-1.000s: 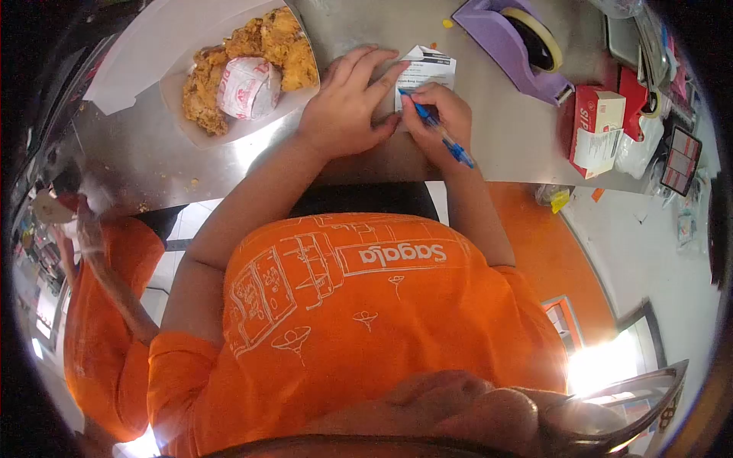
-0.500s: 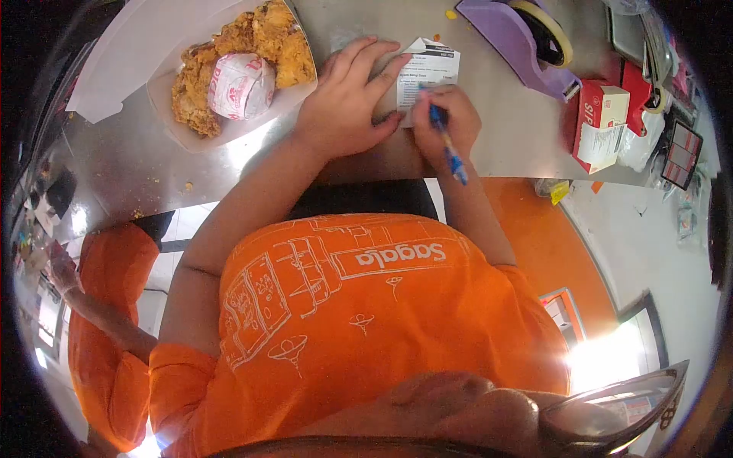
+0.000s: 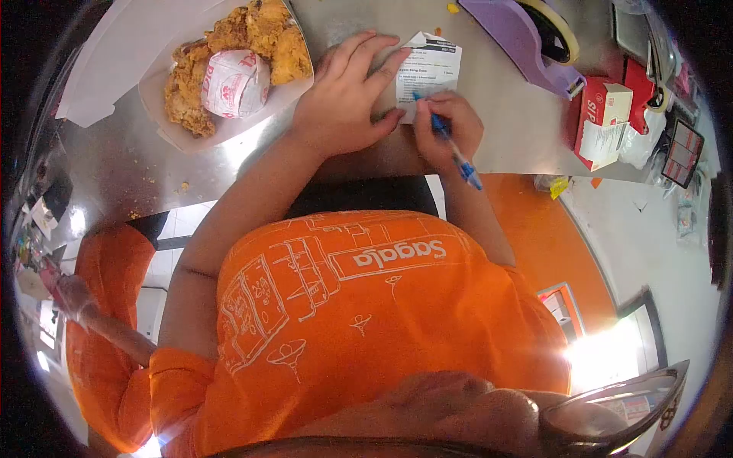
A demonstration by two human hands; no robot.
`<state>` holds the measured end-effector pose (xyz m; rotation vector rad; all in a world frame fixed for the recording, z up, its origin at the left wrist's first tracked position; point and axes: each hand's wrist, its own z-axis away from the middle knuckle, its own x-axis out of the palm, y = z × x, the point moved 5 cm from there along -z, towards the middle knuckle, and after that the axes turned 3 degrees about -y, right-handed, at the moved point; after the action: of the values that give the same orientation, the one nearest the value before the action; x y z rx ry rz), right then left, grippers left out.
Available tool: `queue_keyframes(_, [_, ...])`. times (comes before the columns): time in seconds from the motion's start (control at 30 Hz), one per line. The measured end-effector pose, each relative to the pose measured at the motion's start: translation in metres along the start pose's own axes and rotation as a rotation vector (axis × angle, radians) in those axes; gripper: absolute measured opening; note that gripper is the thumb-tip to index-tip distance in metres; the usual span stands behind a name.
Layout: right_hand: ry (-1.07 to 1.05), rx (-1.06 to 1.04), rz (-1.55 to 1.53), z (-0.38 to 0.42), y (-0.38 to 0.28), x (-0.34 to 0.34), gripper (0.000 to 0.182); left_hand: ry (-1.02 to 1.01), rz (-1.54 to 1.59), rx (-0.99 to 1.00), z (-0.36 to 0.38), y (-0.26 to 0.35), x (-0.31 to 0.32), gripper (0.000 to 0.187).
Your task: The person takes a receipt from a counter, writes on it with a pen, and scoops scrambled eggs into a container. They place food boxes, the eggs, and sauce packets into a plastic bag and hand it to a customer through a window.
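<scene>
A blue and clear pen (image 3: 456, 153) is gripped in my right hand (image 3: 449, 131), its tip touching the lower part of a white printed receipt (image 3: 430, 70). My left hand (image 3: 347, 103) lies on the metal counter with its fingers spread, the fingertips at the receipt's left edge. To the left of my left hand is an open cardboard box (image 3: 156, 114) holding fried chicken (image 3: 187, 88) and a round item in white and red printed paper (image 3: 235, 84).
A purple tape dispenser (image 3: 519, 38) is at the upper right. Beside it are a red and white box (image 3: 599, 126) and a red tape dispenser (image 3: 640, 95). Crumbs dot the counter (image 3: 137, 164). At the left, a co-worker in orange (image 3: 107, 282) reaches out a hand.
The pen tip has shifted slightly left and down on the receipt, and the pen leans more to the right. The co-worker's hand at the left has moved slightly.
</scene>
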<state>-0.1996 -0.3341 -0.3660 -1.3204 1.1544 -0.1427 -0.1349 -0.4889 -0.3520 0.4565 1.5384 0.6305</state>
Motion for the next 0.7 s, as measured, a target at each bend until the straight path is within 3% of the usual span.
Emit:
queue_keyframes(0.1, [-0.027,-0.116,0.033,-0.003,-0.007,0.003,0.019,0.008,-0.003,0.008,-0.001,0.001,0.0,0.076])
queue_keyframes(0.4, [-0.034,-0.132,0.093,-0.01,-0.01,0.007,0.02,0.004,-0.001,0.01,-0.001,0.0,0.001,0.076])
queue_keyframes(0.5, [0.055,-0.078,0.17,-0.004,-0.006,0.004,0.021,0.005,0.002,0.016,-0.001,0.0,0.0,0.076])
queue_keyframes(0.6, [0.038,-0.055,-0.02,0.001,-0.001,0.003,0.019,0.0,-0.007,0.012,-0.001,0.001,0.0,0.077])
queue_keyframes(0.7, [0.003,-0.119,0.049,-0.007,-0.008,0.006,0.019,-0.003,-0.002,0.007,-0.001,0.0,0.001,0.077])
